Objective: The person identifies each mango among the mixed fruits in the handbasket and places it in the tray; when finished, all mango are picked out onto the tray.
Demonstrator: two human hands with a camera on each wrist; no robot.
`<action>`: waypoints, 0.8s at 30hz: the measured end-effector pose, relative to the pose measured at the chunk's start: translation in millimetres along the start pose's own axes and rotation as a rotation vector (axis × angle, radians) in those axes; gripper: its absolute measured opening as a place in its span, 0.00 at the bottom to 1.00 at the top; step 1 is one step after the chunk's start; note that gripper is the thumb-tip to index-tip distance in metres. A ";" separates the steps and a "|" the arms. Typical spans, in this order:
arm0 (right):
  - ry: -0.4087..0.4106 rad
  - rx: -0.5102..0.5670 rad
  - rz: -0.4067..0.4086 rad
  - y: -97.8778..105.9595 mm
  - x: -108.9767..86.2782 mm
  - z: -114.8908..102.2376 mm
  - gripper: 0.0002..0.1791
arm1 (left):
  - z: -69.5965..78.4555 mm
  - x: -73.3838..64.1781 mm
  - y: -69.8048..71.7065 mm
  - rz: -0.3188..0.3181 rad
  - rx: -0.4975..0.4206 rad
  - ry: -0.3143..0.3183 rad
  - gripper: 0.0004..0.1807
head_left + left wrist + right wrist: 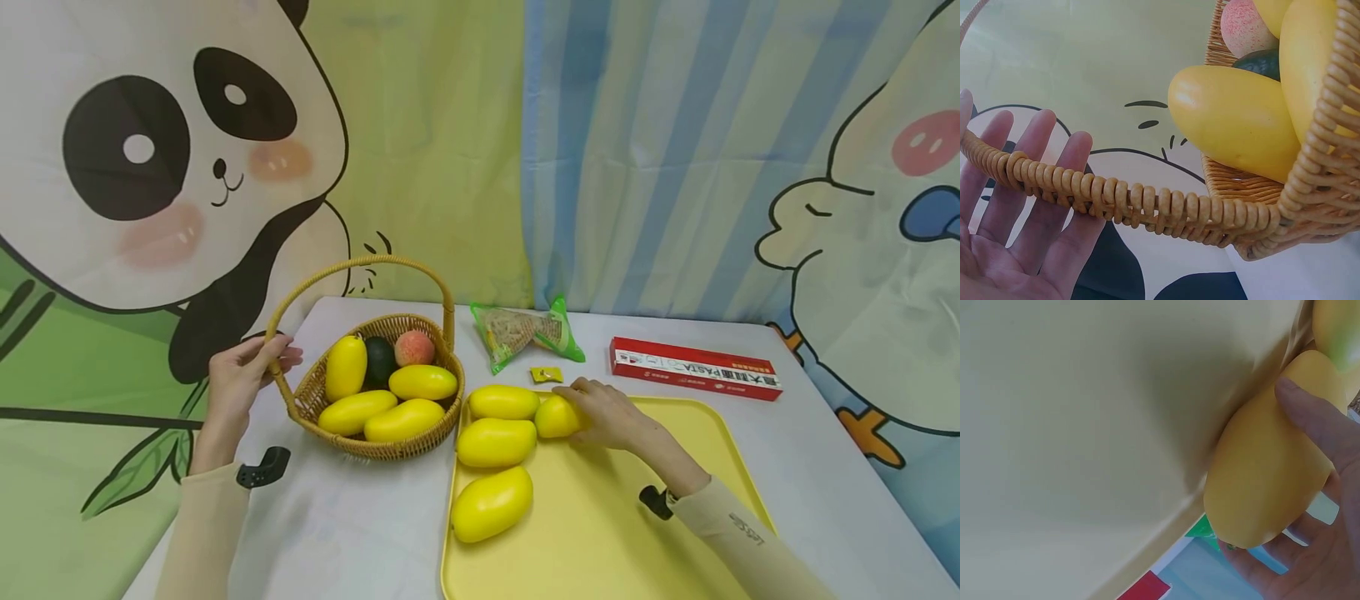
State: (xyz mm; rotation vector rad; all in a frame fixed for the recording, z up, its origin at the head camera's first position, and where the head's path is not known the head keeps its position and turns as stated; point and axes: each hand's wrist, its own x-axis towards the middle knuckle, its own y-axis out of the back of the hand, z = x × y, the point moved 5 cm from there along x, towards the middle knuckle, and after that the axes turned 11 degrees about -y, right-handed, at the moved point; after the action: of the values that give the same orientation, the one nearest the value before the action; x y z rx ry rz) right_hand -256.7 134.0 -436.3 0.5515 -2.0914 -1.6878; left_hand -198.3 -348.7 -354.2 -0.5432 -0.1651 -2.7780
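Observation:
At the left, my left hand [243, 371] holds the handle of a wicker basket [390, 451], thumb on one side and fairly straight fingers behind it in the left wrist view. Inside the basket are several yellow mangoes [422, 382], a dark green avocado [378, 363] and a pink peach [414, 348]. My right hand [611, 414] grips another mango [1272, 469] near the far edge of a yellow tray [615, 525], thumb on one side and fingers round the other. Three more mangoes [492, 504] lie along the tray's left side, the held one close beside the upper two.
Behind the tray lie a green-edged clear food packet [517, 333], a small yellow wrapped piece [546, 374] and a long red pasta box [696, 367]. A printed curtain [420, 167] hangs behind the white table [322, 533].

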 end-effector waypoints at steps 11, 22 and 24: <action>0.009 0.003 0.017 3.8 -1.0 -2.4 0.42 | 1.6 -0.4 -0.4 -0.004 -0.005 -0.003 0.06; 0.069 0.016 0.031 18.9 11.2 -24.3 0.40 | 1.7 -0.9 -0.8 -0.005 0.000 -0.001 0.13; 0.087 0.012 0.041 23.2 16.8 -33.1 0.39 | 1.2 -1.1 -0.6 -0.006 0.000 0.002 0.11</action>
State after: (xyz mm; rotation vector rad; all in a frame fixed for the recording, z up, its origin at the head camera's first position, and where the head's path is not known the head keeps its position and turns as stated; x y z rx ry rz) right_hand -254.5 102.3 -406.2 0.5717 -2.0389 -1.6005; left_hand -197.1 -347.6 -353.5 -0.5401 -0.1667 -2.7839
